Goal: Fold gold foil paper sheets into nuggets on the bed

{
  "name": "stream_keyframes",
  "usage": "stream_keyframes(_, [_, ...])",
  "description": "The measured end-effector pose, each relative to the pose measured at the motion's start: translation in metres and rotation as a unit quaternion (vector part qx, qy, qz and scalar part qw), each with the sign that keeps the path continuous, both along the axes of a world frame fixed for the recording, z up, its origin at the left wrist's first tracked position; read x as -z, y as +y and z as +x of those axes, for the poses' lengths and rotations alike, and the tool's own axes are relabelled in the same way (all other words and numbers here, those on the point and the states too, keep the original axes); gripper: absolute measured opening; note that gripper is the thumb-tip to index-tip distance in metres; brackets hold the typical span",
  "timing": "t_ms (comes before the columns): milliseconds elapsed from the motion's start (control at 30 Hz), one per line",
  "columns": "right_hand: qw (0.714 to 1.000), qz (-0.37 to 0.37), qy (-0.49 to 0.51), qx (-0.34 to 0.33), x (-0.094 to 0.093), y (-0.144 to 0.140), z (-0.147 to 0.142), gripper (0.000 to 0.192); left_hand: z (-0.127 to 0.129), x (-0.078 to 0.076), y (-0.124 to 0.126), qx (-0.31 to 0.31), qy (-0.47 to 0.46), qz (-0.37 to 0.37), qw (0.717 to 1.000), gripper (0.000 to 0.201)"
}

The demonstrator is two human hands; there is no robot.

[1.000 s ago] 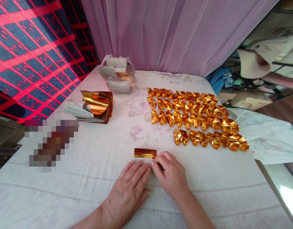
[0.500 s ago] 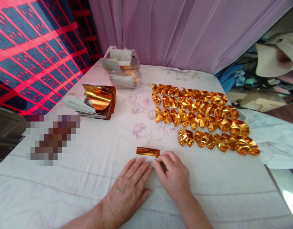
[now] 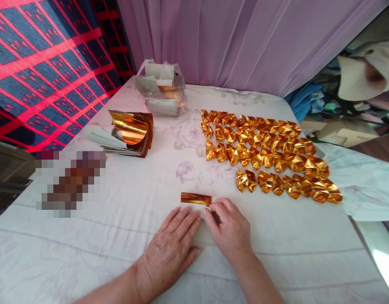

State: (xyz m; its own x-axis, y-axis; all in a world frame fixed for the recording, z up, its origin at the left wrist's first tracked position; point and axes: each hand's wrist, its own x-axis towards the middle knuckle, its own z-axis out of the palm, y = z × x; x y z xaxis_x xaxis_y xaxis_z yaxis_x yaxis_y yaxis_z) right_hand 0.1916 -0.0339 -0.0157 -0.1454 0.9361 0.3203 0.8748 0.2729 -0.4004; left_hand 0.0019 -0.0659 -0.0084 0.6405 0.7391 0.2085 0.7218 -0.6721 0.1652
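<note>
Left fingers [image 3: 182,226] flat, right fingers [image 3: 223,210] pinched

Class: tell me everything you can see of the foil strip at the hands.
The foil strip, narrow and oblong, lies on the pale cloth. Its far band is shiny gold; its near part looks whitish, partly hidden. The left hand lies flat, fingers on the near part; the right hand pinches its right end.
</note>
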Motion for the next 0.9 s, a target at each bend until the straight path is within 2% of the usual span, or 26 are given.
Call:
stream_keyframes(600, [1.000,-0.004,0.000,0.014,-0.0005,0.0000,-0.0020,0.030,-0.0001,0.0019,0.0001,-0.003,-0.008,-0.013,1.000,0.051])
stream_keyframes(900, [0.999,-0.010,0.029,0.036,-0.0009,0.0007,-0.0026,0.023,0.0011,0.0009,0.0017,-0.003,-0.006,-0.005,1.000,0.049])
